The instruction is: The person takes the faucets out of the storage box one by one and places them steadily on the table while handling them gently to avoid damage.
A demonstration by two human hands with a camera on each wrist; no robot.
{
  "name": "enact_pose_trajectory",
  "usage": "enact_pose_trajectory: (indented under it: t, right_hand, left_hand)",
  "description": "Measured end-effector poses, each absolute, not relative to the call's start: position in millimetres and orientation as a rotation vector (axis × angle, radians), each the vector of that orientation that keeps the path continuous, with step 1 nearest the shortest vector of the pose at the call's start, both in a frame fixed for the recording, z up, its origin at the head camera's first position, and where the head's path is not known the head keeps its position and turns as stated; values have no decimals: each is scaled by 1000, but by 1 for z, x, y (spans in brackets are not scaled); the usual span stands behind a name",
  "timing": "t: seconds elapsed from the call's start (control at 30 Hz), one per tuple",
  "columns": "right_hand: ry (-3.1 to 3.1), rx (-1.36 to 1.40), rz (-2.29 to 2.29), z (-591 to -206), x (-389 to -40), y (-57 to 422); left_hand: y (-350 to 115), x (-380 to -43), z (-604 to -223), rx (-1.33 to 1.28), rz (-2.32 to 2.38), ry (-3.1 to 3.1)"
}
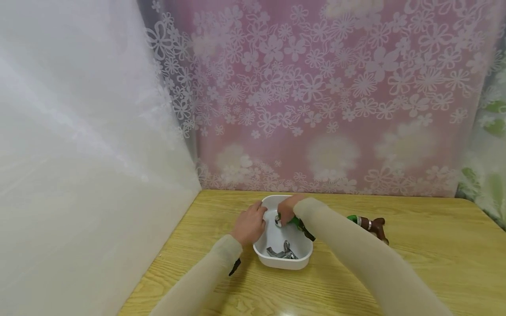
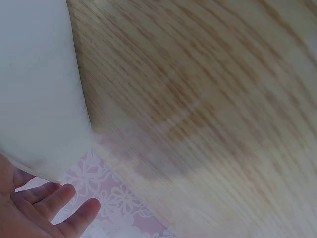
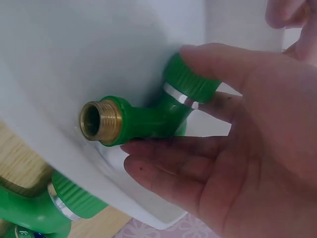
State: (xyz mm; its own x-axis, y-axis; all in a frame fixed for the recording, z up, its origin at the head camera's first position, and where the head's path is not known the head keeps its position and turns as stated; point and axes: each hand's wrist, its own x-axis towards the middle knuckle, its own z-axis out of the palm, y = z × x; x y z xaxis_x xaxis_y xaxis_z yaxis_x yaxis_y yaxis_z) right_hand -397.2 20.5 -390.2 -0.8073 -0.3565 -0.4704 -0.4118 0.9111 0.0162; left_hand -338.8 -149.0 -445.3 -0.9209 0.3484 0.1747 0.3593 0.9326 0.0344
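A white plastic basin [image 1: 283,263] stands on the table. My left hand [image 1: 250,224] grips its left rim; in the left wrist view the fingers [image 2: 81,218] lie at the basin's edge. Inside the basin, my right hand [image 1: 287,210] holds a green pipe fitting [image 3: 148,121] with a threaded brass end. The thumb presses on the fitting's ribbed green collar, and the other fingers lie beneath its body. Shiny metal fittings [image 1: 283,253] lie at the near end of the basin floor.
To the right of the basin, partly hidden by my right sleeve, lie a green fitting [image 1: 353,218] and a brown one [image 1: 377,226]. The wood-grain table [image 1: 442,245] ends at a pink flowered curtain [image 1: 336,109]. A white sheet [image 1: 87,175] hangs along the left side.
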Motion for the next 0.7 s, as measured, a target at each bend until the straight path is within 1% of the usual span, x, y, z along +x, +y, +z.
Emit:
enact_pose_trajectory:
  t: [0.27,0.53,0.7]
  right_hand:
    - [2595,-599,136,-394,-399,23]
    - [2580,-630,86,-392,-393,23]
    - [2592,-727,86,-390,-391,22]
  left_hand:
    - [-146,-338,-444,-523,-140,-2916]
    - [-148,-336,-446,-555,-145,-2869]
    - [-148,-336,-446,-562,-143,-2875]
